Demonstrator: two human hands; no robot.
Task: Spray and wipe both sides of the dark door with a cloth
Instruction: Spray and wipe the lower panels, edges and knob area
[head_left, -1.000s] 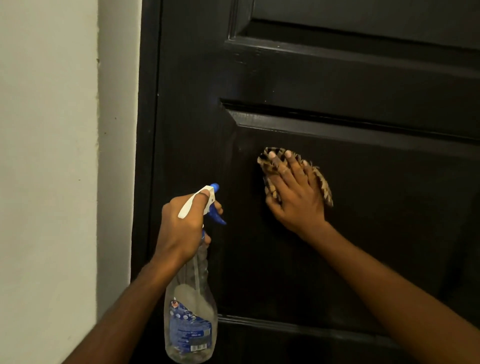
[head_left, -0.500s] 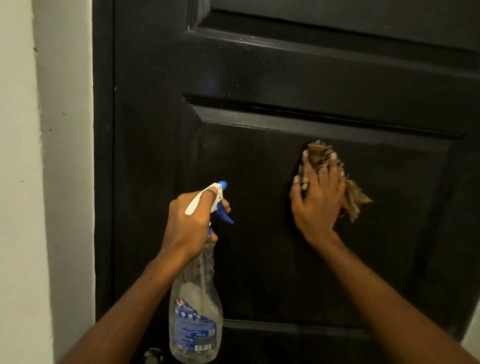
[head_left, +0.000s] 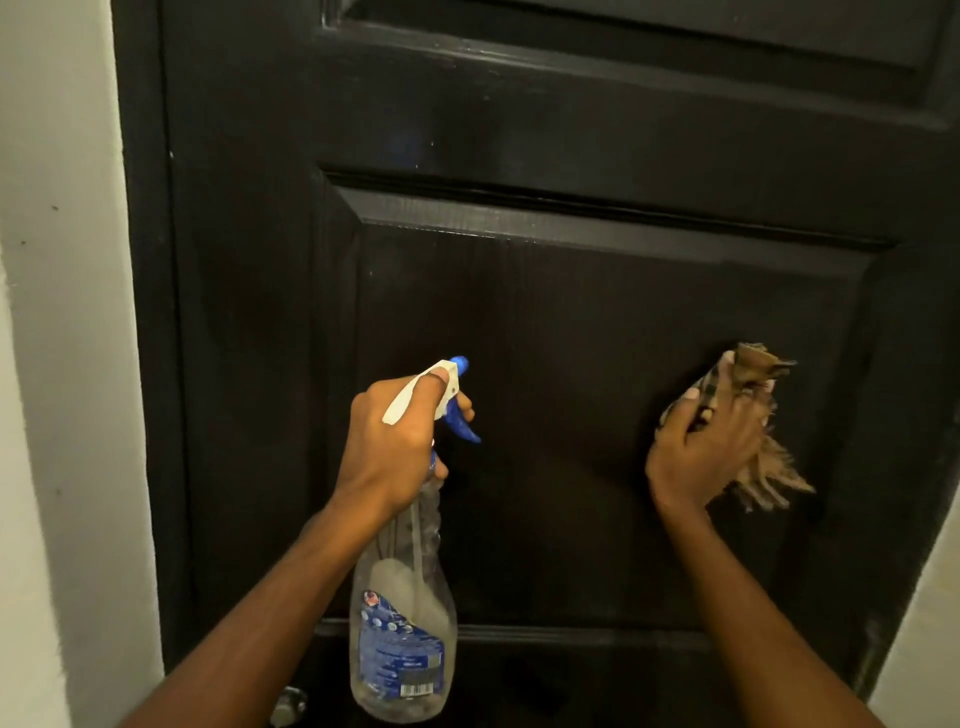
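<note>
Facing one dark door (head_left: 571, 312), left fingers (head_left: 427, 387) grip one spray bottle (head_left: 410, 597), right fingers (head_left: 727, 418) clutch one cloth (head_left: 756, 361).

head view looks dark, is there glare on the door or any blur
Head view: dim overall, the door nearly black with a faint bluish sheen on its upper rail; the cloth fringe looks motion-blurred beside the right hand; the bottle label is fairly sharp; the wide lens tilts the door's edges.
</note>
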